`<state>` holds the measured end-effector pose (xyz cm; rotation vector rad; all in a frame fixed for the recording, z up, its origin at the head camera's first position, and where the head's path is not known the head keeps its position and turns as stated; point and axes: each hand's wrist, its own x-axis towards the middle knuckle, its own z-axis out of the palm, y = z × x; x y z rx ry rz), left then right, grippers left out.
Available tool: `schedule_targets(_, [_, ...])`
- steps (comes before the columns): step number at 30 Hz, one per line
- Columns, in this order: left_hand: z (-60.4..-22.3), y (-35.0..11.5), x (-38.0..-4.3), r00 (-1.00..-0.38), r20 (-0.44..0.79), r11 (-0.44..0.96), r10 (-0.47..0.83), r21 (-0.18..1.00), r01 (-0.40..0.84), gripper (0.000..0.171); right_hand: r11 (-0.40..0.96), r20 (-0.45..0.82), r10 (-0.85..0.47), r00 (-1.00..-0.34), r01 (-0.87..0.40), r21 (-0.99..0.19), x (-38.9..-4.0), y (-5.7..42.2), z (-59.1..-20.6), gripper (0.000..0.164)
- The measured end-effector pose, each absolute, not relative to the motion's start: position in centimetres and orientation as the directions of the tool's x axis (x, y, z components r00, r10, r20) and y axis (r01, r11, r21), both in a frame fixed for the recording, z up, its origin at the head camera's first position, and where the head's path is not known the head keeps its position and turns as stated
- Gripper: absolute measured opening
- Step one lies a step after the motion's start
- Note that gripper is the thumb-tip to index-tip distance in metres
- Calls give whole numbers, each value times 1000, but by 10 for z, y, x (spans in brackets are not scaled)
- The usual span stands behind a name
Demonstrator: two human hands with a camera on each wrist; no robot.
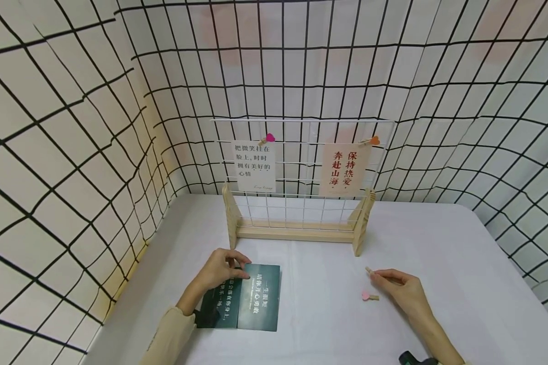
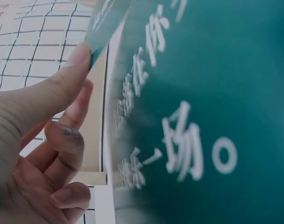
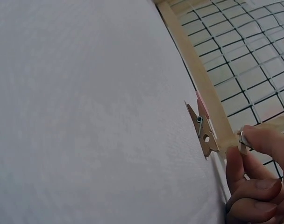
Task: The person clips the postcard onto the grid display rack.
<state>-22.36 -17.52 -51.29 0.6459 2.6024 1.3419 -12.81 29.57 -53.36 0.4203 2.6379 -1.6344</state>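
Note:
My left hand (image 1: 221,271) pinches the upper left corner of a dark green postcard (image 1: 261,304) with white writing, between thumb and forefinger. A second green postcard (image 1: 224,306) lies beside it, partly under my left hand and wrist, and fills much of the left wrist view. My right hand (image 1: 399,289) holds a small wooden clothespin (image 1: 369,270) between thumb and fingertips, with most of it hidden by the fingers in the right wrist view. Just left of that hand, another wooden clothespin (image 3: 205,133) with a pink heart lies on the white table.
Behind the cards stands a white wire grid rack on a wooden base (image 1: 297,234). Clothespins with hearts fix a white card (image 1: 255,170) on its left and a pinkish card (image 1: 342,172) on its right. Black-lined netting (image 1: 301,66) surrounds the white table (image 1: 315,284).

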Motion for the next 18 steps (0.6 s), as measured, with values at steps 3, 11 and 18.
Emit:
schedule_targets(3, [-514,-173,-223,-906,66,507,419,810,294,28,411,-146,222,-964,228,-882,-129,296,-535,49])
schedule_targets(11, [-516,-178,-224,-872,49,458,487,835,303,30,410,-171,227,-959,254,-876,-129,296,-536,51])
schedule_targets(18, [-515,-182,-226,-862,-3,469,507,840,273,32,424,-165,234,-958,254,-869,-129,296,-537,52])
